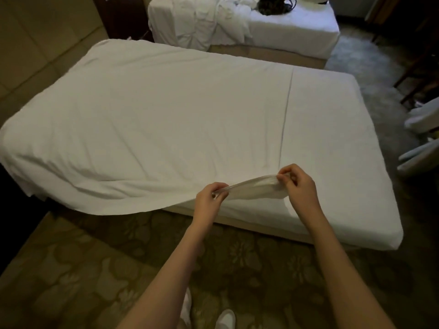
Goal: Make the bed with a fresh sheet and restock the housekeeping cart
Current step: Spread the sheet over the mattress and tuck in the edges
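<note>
head cam | bedside, standing height | faces forward-down across bed [166,115] | hands close, low-centre

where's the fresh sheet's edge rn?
Head view, lower centre: sheet edge is pinched between left hand and right hand, above the mattress near side.

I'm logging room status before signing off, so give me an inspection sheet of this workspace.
Surface: mattress, right part bare.
Job's things: sheet covers the left part, its near edge lifted.
Clutter: crumpled linen on the second bed; folded linen at far right.
Hands: left hand and right hand pinch the sheet's edge.
Cables: dark bundle on the second bed, possibly cords.
Surroundings: patterned carpet, tiled wall.
</note>
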A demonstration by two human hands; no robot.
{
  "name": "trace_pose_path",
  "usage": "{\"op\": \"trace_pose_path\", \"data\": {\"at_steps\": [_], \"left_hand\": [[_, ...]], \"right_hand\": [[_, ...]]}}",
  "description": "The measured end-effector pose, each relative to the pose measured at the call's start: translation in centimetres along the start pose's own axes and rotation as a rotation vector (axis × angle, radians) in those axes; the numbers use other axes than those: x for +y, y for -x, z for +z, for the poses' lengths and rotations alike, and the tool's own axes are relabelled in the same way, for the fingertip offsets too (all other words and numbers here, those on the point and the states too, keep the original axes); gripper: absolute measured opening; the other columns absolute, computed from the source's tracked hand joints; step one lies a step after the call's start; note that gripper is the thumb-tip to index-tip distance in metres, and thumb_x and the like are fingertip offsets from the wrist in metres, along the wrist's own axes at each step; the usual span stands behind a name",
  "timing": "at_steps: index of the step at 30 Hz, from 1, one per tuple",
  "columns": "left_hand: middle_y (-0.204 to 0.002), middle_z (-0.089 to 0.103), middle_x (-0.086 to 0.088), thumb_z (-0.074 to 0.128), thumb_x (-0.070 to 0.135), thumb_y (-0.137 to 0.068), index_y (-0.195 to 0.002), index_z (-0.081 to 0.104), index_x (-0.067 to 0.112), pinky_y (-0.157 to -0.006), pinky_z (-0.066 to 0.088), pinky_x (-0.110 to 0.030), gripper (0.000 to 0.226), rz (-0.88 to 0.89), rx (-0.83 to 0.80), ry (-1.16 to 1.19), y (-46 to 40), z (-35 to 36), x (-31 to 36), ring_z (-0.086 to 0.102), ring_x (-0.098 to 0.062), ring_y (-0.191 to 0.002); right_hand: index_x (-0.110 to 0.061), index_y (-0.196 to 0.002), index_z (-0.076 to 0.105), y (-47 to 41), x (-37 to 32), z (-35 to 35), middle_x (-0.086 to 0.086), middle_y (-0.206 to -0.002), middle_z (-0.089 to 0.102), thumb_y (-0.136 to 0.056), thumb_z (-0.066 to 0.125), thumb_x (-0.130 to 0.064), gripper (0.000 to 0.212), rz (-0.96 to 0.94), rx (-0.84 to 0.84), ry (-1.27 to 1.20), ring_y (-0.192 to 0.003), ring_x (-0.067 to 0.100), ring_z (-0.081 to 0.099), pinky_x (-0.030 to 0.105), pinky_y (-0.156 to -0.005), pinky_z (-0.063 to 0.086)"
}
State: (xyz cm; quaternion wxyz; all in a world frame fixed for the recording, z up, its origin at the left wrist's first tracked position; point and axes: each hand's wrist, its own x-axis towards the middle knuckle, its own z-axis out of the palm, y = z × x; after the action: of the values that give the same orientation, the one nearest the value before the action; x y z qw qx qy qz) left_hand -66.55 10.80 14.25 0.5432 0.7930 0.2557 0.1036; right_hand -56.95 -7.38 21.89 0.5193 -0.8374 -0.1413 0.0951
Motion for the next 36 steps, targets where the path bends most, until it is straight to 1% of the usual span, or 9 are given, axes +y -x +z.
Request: {"op": "trace_pose_path", "data": {"at_steps": [6,10,14,18,21,25,28,33,36], "left_hand": [[-0.091,0.067,-0.003,0.062,0.007,-0.090,-0.093,0.067,0.007,-0.071,0.042,-0.005,0.006,0.004,-0.012,-0.083,-5.2,-1.0,-0.8,0.062,-0.015,-0.090],[-0.089,0.065,-0.009,0.062,0.002,-0.088,-0.092,0.067,0.002,-0.069,0.034,-0.015,0.006,0.197,0.032,-0.216,-11.6,-2.5,1.6,0.055,-0.019,-0.085],[-0.086,0.066,-0.012,0.062,0.000,-0.087,-0.088,0.068,0.001,-0.070,0.032,-0.022,0.006,0.325,-0.024,-0.307,-18.4,-2.7,5.4,0.054,-0.022,-0.082],[-0.088,0.067,-0.010,0.061,0.004,-0.089,-0.090,0.069,0.002,-0.070,0.030,-0.020,0.008,0.412,-0.097,-0.362,-24.6,-1.1,9.0,0.056,-0.024,-0.085],[-0.094,0.068,-0.012,0.059,0.005,-0.091,-0.095,0.069,0.002,-0.074,0.033,-0.020,0.011,0.408,-0.147,-0.367,-30.8,1.6,11.1,0.057,-0.025,-0.090],[-0.098,0.068,-0.011,0.056,0.005,-0.093,-0.099,0.069,0.001,-0.072,0.031,-0.020,0.015,0.339,-0.210,-0.414,-39.9,5.8,12.1,0.058,-0.025,-0.093],[-0.099,0.069,-0.013,0.055,0.004,-0.093,-0.100,0.069,-0.001,-0.070,0.030,-0.019,0.016,0.294,-0.245,-0.447,-47.9,9.5,12.2,0.059,-0.028,-0.094],[-0.102,0.069,-0.016,0.055,0.006,-0.093,-0.102,0.068,-0.001,-0.082,0.038,-0.031,0.017,0.307,-0.301,-0.505,-62.1,16.7,10.9,0.060,-0.032,-0.098],[-0.111,0.065,-0.016,0.056,0.006,-0.092,-0.112,0.065,0.002,-0.089,0.038,-0.033,0.022,0.330,-0.309,-0.509,-69.0,22.0,7.7,0.056,-0.033,-0.109]], "right_hand": [[-0.014,-0.085,0.058,-4.2,0.3,-0.4,-0.004,-0.083,0.060,-0.093,0.054,-0.010,0.010,0.027,0.087,-0.029,-0.078,0.009,0.055,0.017,-0.067,0.043],[-0.011,-0.086,0.057,-7.8,0.6,-0.1,-0.003,-0.081,0.059,-0.094,0.053,-0.010,0.009,0.077,0.185,-0.073,-0.077,0.010,0.055,0.007,-0.061,0.041],[-0.014,-0.086,0.057,-12.2,0.6,-0.6,-0.002,-0.077,0.059,-0.094,0.054,-0.012,0.008,0.097,0.315,-0.139,-0.072,0.010,0.054,0.012,-0.061,0.041],[-0.030,-0.087,0.047,-17.6,1.2,-1.9,0.004,-0.061,0.043,-0.095,0.048,-0.011,0.020,0.073,0.380,-0.145,-0.052,0.009,0.035,0.017,-0.048,0.031],[-0.025,-0.079,0.050,-23.4,2.6,-3.4,0.001,-0.063,0.045,-0.092,0.039,0.000,0.030,0.085,0.368,-0.101,-0.054,0.008,0.036,0.016,-0.050,0.030],[-0.015,-0.068,0.059,-32.5,5.7,-4.4,0.001,-0.077,0.060,-0.082,0.035,0.016,0.041,0.121,0.313,-0.075,-0.069,-0.002,0.053,0.008,-0.068,0.039],[-0.012,-0.087,0.066,-40.8,9.4,-4.5,-0.001,-0.097,0.061,-0.092,0.036,0.010,0.037,0.154,0.274,-0.044,-0.090,-0.003,0.055,0.001,-0.080,0.036],[-0.012,-0.117,0.060,-54.5,15.8,-4.2,0.001,-0.120,0.049,-0.092,0.042,0.003,0.034,0.195,0.178,0.081,-0.102,0.012,0.052,0.003,-0.079,0.037],[-0.007,-0.140,0.040,-61.3,21.2,-3.3,0.007,-0.149,0.028,-0.094,0.050,-0.006,0.047,0.231,0.063,0.234,-0.127,0.022,0.040,0.017,-0.102,0.031]]}}
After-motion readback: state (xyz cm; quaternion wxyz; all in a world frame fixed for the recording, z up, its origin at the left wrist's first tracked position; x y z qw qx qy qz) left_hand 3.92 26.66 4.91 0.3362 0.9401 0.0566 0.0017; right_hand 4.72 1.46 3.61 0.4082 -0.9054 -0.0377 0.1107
